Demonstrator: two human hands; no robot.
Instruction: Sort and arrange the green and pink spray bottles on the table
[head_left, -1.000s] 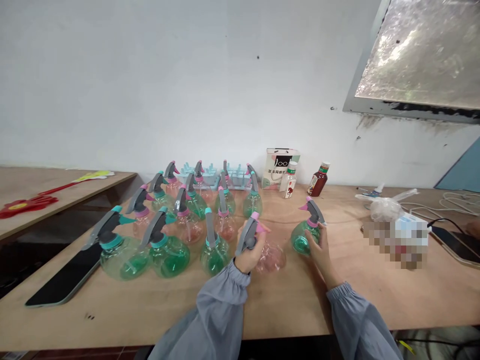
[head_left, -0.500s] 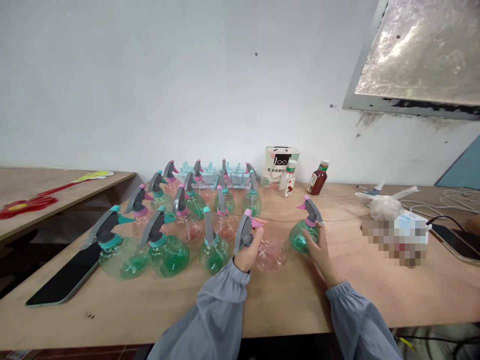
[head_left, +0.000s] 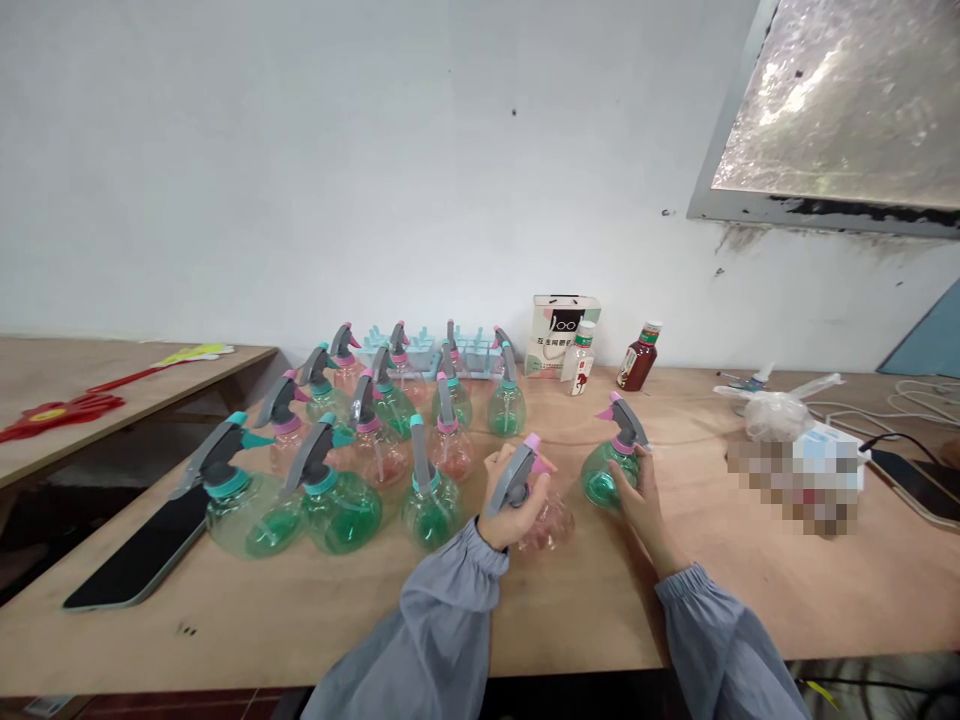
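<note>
My left hand is closed around a grey trigger spray head with a pink nozzle, pointing up and slightly right. Just behind and below it stands a pink clear bottle; my fingers hide whether head and bottle are joined. My right hand wraps the right side of a green clear spray bottle, upright on the table, with a pink collar and grey trigger. Left of my left hand stands a green spray bottle with a grey and turquoise head.
Several more green and pink spray bottles stand in rows at left. A phone lies beside them. Behind are light-blue trays, a paper bag, a white bottle and a brown bottle. Plastic bag and cables lie right.
My left hand has moved right with the spray head, which now stands more upright and in front of the pink bottle. My right hand stays on the green bottle.
</note>
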